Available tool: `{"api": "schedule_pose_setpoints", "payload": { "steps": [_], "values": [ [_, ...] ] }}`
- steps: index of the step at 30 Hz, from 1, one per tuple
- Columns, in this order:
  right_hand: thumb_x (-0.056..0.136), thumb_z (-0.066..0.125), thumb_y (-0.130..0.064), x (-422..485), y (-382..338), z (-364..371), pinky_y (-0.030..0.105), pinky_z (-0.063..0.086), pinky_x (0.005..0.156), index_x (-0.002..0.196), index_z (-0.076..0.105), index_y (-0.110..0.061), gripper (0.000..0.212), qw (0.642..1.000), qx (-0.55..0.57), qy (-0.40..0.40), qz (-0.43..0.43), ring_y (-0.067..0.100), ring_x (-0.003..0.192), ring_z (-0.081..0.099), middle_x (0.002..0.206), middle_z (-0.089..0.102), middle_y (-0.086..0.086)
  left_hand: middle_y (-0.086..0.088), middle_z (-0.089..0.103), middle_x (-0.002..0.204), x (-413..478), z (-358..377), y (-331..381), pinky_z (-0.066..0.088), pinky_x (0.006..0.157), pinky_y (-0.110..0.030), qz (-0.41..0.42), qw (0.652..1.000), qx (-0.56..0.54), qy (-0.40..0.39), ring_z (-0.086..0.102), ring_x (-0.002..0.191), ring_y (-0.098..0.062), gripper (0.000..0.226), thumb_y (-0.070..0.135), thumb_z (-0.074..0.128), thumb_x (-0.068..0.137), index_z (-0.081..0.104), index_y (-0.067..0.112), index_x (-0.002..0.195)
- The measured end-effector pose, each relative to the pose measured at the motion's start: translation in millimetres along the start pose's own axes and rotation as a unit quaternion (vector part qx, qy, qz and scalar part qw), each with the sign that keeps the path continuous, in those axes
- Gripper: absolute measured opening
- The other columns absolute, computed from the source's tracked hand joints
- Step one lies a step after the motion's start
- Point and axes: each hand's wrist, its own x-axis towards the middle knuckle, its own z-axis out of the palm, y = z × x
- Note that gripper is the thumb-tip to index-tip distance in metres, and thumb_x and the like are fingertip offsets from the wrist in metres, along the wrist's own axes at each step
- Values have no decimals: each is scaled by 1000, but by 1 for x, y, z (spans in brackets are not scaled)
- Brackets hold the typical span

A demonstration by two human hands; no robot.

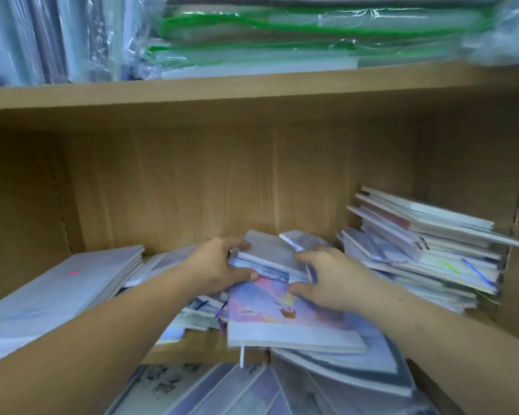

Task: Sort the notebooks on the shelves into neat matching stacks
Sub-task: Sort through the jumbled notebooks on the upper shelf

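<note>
Both the left hand (219,265) and the right hand (330,280) grip opposite ends of the small grey paper notebook bundle (267,256) (it lies crosswise between them).

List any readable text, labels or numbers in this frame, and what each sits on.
Nothing legible.
Pink-purple notebook: one short dark word on the cover, too blurred to read.
Wrapped notebooks at the bottom: dark ink-like marks, too blurred to read.
Left stack: a pink mark, no letters discernible.
Small grey notebooks, gripped by left hand and right hand: no print visible.
</note>
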Motion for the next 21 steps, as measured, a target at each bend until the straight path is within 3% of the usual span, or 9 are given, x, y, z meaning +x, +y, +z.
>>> {"api": "schedule_pose_setpoints", "payload": {
  "steps": [3,5,8,10,13,17,19,21],
  "values": [
    [89,68,-57,12,8,-7,29,39,107,155,36,-37,76,1000,-2,-23,14,21,144,39,160,39,-3,5,68,127,8,7,-8,56,92,-30,-20,999,-22,12,69,104,-14,71,50,87,75,62,31,138],
    [93,64,-55,14,9,-4,30,41,105,156,33,-36,73,999,-31,-30,6,23,140,43,157,44,-1,5,71,115,14,11,-7,56,88,-27,-44,994,-93,26,69,98,-11,60,46,88,75,69,26,129],
    [96,58,-54,16,11,0,32,44,98,157,30,-31,71,997,-67,-25,-2,26,132,51,147,55,2,0,65,72,27,8,7,49,54,-20,-114,948,-281,91,62,57,-13,30,40,82,85,74,11,92],
    [95,60,-55,15,13,-4,30,44,97,159,24,-31,77,997,-60,-51,3,25,131,52,146,56,1,-6,61,67,36,8,14,44,42,-19,-160,931,-319,80,57,43,-13,36,33,83,86,64,4,96],
    [91,66,-53,15,18,-10,27,45,96,158,27,-31,80,996,-24,-86,5,22,130,54,147,54,-2,-11,63,67,39,9,20,43,41,-19,-208,922,-326,33,58,43,-16,51,26,86,81,61,-6,113],
    [90,62,-36,8,7,-7,26,40,73,146,40,-25,61,995,-57,-86,6,26,104,60,115,62,4,-15,64,66,25,6,24,41,40,-19,-222,905,-361,37,58,43,-19,39,16,81,84,64,-6,112],
    [91,57,-29,1,4,-10,28,41,65,150,32,-26,65,994,-57,-98,6,22,83,55,91,53,-2,-15,59,66,10,2,29,39,41,-20,-204,900,-384,44,53,44,-21,31,12,77,84,66,-7,106],
    [93,51,-25,-9,6,-17,33,46,63,158,19,-36,73,994,-46,-102,-1,19,72,51,78,42,-6,-14,59,72,-2,-6,29,44,51,-26,-181,878,-438,66,54,57,-23,27,11,75,81,68,-4,102]
  ]
}}
